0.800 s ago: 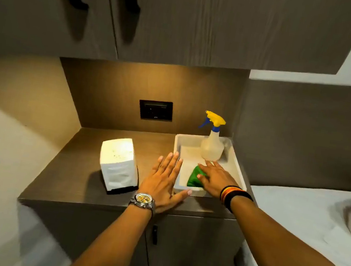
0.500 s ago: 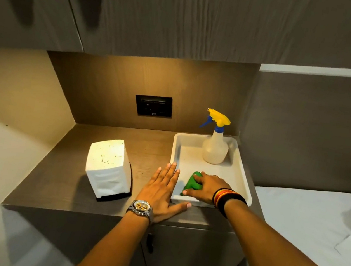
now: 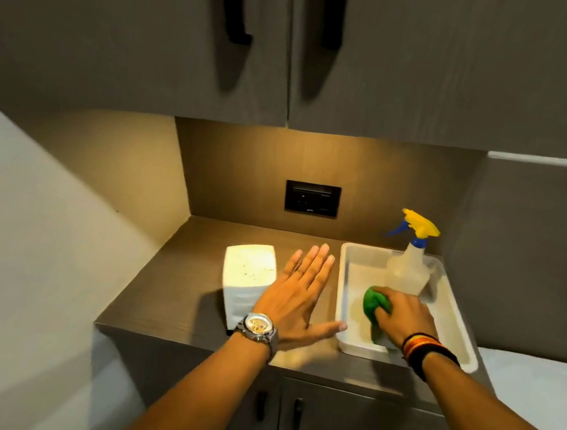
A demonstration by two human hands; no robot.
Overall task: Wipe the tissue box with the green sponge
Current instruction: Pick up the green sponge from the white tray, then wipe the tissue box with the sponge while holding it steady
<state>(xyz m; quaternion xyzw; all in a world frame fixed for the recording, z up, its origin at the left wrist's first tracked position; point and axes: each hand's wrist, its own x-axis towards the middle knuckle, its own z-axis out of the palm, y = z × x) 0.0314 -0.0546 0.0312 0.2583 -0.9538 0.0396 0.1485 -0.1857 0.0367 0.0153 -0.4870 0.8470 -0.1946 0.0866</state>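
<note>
A white tissue box (image 3: 247, 272) stands on the brown countertop (image 3: 196, 238), left of centre. My left hand (image 3: 298, 299) hovers flat with fingers spread just right of the box, partly over its near corner, the thumb touching the tray's left wall. In the white tray (image 3: 342, 280) on the right, my right hand (image 3: 403, 315) is closed around the green sponge (image 3: 370, 299), which sticks out to the left of my fingers. Part of the sponge is hidden under the hand.
A spray bottle (image 3: 409, 268) with a yellow and blue head stands at the tray's back. A black wall socket (image 3: 311, 198) is on the back panel. Dark cabinets hang overhead, cupboard doors below. A white bed (image 3: 551, 387) lies to the right.
My right hand has closed on the green sponge and lifted it slightly in the tray. My left hand has risen and shifted toward the tissue box. The camera view has moved.
</note>
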